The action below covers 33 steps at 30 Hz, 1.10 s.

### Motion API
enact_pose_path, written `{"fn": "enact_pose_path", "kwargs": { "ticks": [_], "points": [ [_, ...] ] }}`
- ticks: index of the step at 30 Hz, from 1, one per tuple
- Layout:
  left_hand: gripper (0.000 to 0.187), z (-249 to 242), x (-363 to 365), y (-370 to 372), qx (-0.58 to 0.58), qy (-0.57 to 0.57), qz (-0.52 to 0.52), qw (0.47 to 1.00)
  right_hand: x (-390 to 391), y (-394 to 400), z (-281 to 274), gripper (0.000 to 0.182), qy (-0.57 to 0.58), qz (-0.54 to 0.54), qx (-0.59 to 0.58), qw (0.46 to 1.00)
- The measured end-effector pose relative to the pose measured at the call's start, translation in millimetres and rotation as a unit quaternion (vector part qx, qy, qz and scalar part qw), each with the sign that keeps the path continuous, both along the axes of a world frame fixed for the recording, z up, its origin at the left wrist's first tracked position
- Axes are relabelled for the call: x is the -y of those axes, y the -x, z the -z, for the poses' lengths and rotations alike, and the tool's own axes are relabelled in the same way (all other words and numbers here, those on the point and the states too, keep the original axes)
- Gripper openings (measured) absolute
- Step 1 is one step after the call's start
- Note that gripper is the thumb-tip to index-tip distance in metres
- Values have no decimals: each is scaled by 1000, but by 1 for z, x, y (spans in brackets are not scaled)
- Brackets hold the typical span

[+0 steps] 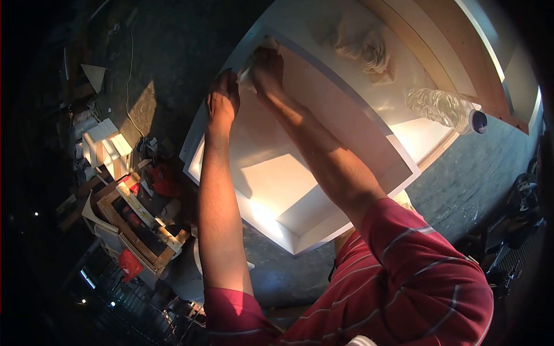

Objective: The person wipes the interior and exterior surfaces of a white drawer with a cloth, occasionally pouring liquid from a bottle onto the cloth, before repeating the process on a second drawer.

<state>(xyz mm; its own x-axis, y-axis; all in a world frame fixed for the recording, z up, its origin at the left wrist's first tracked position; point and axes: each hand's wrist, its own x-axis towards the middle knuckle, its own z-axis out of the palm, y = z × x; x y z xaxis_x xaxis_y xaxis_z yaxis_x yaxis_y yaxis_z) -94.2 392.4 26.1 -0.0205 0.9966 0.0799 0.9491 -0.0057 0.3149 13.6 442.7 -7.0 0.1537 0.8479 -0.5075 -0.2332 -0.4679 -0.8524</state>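
Observation:
A white open box, like a cabinet carcass or a drawer, lies in front of me with its hollow side up. My right hand reaches into its far corner, closed on a pale cloth that presses against the inner wall. Over the left rim of the box curls my left hand, gripping the edge close to the right one. Its fingertips are partly hidden. Sunlight falls across the box's inside bottom in a bright patch.
On a white panel to the right sit a crumpled cloth and a clear plastic bottle with a dark cap, lying on its side. A wooden frame, white offcuts and red bags clutter the left. A thin cable runs along the floor.

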Motion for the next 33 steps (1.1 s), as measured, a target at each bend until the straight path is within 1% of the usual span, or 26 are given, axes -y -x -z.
{"fn": "enact_pose_path", "kwargs": {
  "ticks": [2,3,6,8,9,11,12,14,15,17,18,19,20,21,22,23,24,25,26,27,28,29,31,32,33],
  "points": [
    [38,1,2,-1,11,-7,-14,1000,6,3,15,30,-94,-12,107,990],
    [38,1,2,0,10,-7,-14,1000,7,6,22,30,-94,-11,106,990],
    [37,0,0,1,13,0,-16,1000,6,5,17,31,-116,9,101,988],
    [36,2,-1,4,-8,-8,28,1000,10,0,1,32,-114,-8,65,991],
    [36,3,2,5,-9,-5,28,1000,11,0,2,32,-110,-8,64,992],
    [36,1,2,1,9,-3,0,1000,7,-4,5,32,-85,-50,160,982],
    [36,1,3,1,9,-2,0,1000,8,-5,6,32,-85,-50,161,982],
    [36,3,0,4,-16,-23,33,999,3,-10,-12,37,-20,-50,26,998],
    [36,5,0,5,-16,-23,32,999,2,-9,-11,37,-20,-50,25,998],
    [36,-3,3,-2,-15,-25,9,1000,5,-5,9,31,-51,-34,24,998],
    [36,-3,4,-4,-14,-25,10,1000,5,-5,20,31,-51,-33,25,998],
    [36,-2,5,-3,-3,-24,7,1000,3,-7,22,29,-78,-116,125,982],
    [36,-1,3,-1,8,-26,5,1000,0,-10,24,27,-105,-196,223,949],
    [36,0,0,2,8,-30,4,1000,-1,-17,28,27,-110,-196,224,948],
    [35,1,-1,4,-11,-13,26,1000,7,-36,12,25,-248,-126,244,929],
    [34,1,-1,5,-29,5,47,998,16,-57,-11,24,-380,-53,259,886],
    [34,-1,2,3,-28,6,46,999,22,-80,-55,22,-295,-56,226,927],
    [33,-6,4,-2,-7,-6,36,999,14,-89,-48,21,-285,-51,232,929],
    [32,-10,4,-5,14,-20,27,999,1,-80,8,22,-348,13,198,916],
    [32,-8,3,-4,14,-23,27,999,-3,-102,-15,24,-336,-79,369,863],
    [31,-6,2,-4,4,-42,36,998,-7,-119,-41,27,-310,-168,524,775],
    [31,-5,1,-3,-6,-61,45,997,-14,-115,-34,27,-312,-166,524,775],
    [31,-3,1,-2,-18,-71,46,996,-37,-97,-12,33,-257,-218,499,798],
    [31,-3,2,-2,-28,-79,47,995,-50,-91,-20,33,-257,-220,498,798],
    [31,-2,4,-2,-28,-75,45,996,-65,-86,-37,30,-188,-301,424,833]
  ]
}}
